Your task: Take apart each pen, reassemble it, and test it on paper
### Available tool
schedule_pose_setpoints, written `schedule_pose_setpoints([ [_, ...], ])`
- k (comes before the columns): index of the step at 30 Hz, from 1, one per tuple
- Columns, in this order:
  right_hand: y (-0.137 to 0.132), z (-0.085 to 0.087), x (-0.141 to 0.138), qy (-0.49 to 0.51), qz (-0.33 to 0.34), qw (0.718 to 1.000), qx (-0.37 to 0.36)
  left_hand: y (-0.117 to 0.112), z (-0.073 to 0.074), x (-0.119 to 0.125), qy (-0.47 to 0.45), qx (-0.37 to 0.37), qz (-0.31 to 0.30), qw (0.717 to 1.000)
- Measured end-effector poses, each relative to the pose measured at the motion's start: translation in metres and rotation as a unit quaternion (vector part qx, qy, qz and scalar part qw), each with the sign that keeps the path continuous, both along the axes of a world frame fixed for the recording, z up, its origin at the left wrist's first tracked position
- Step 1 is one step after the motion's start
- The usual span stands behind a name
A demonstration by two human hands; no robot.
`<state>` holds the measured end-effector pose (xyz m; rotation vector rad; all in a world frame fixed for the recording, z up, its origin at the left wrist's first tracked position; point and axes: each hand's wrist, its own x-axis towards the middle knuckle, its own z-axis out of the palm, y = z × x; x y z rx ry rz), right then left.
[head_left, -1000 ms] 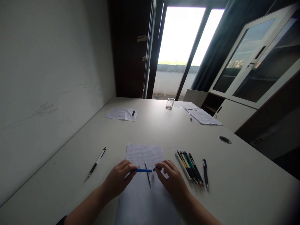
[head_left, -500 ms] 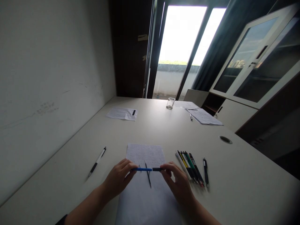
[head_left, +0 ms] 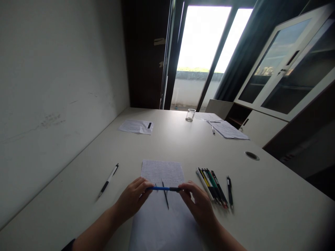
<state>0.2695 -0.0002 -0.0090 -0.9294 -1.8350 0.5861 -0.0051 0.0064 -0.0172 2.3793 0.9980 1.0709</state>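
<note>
Between my hands a blue pen barrel (head_left: pixel 160 188) lies level above the paper, its right end meeting a dark pen section (head_left: pixel 174 189). My left hand (head_left: pixel 133 195) pinches the barrel's left end between thumb and fingers. Pinched in the fingertips of my right hand (head_left: pixel 198 198) is the dark section's outer end. Under the barrel, a thin dark pen refill (head_left: pixel 165 198) rests slantwise on the written paper sheet (head_left: pixel 162 170). A tiny thin piece beside it is too small to make out.
A white and black pen (head_left: pixel 108 180) lies at left. On the right are a row of several pens (head_left: pixel 211 186) and a separate black pen (head_left: pixel 229 192). Farther back stand a glass (head_left: pixel 190 115), loose papers (head_left: pixel 137 126), stacked papers (head_left: pixel 230 130) and a cable hole (head_left: pixel 252 156).
The narrow light gap between the blue barrel and the dark section has closed, as my right hand moved slightly left. Everything on the table stays put.
</note>
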Motion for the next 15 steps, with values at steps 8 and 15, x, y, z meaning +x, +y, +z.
schedule_pose_setpoints([
  [8,-0.0006,0.0044,-0.0031,-0.011,-0.002,1.000,0.000,-0.0001,-0.0004,-0.0005,0.002,-0.013,-0.005,1.000],
  [15,0.0017,-0.0003,-0.0025,-0.021,-0.001,0.999,0.025,0.0000,0.0008,-0.0010,0.001,-0.010,-0.019,1.000],
])
